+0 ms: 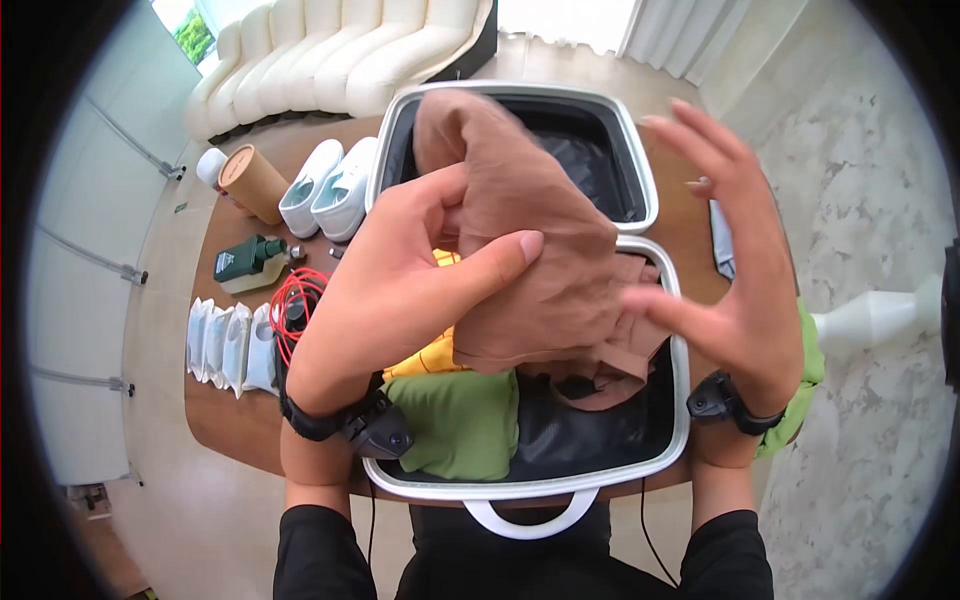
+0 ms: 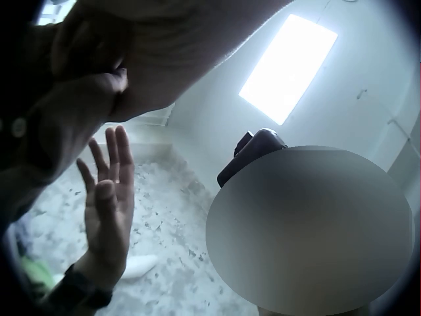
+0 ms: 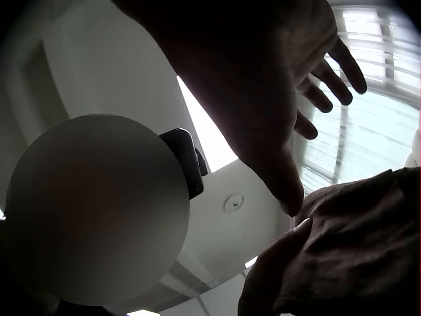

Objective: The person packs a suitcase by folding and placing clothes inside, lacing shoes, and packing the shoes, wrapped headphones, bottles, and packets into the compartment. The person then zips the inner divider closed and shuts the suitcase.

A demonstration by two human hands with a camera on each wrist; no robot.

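Over an open suitcase (image 1: 676,400), my left hand (image 1: 385,275) grips a folded brown garment (image 1: 535,280), its thumb lying on top of the cloth. My right hand (image 1: 745,290) is held at the garment's right side with the fingers spread and raised; its thumb tip is right at the cloth's edge. The right wrist view shows that thumb close above the garment (image 3: 368,243). More brown fabric with a strap (image 1: 625,375) lies in the case below. Beside it are a folded green cloth (image 1: 460,425) and a yellow checked cloth (image 1: 425,352), partly hidden by my left hand.
The suitcase lid (image 1: 640,150) lies open at the back. Left on the brown table (image 1: 225,420) stand white shoes (image 1: 343,190), a cardboard tube (image 1: 250,183), a dark green bottle (image 1: 240,265), a red cable (image 1: 297,300) and several small packets (image 1: 235,345). Green fabric (image 1: 808,350) hangs at the right edge.
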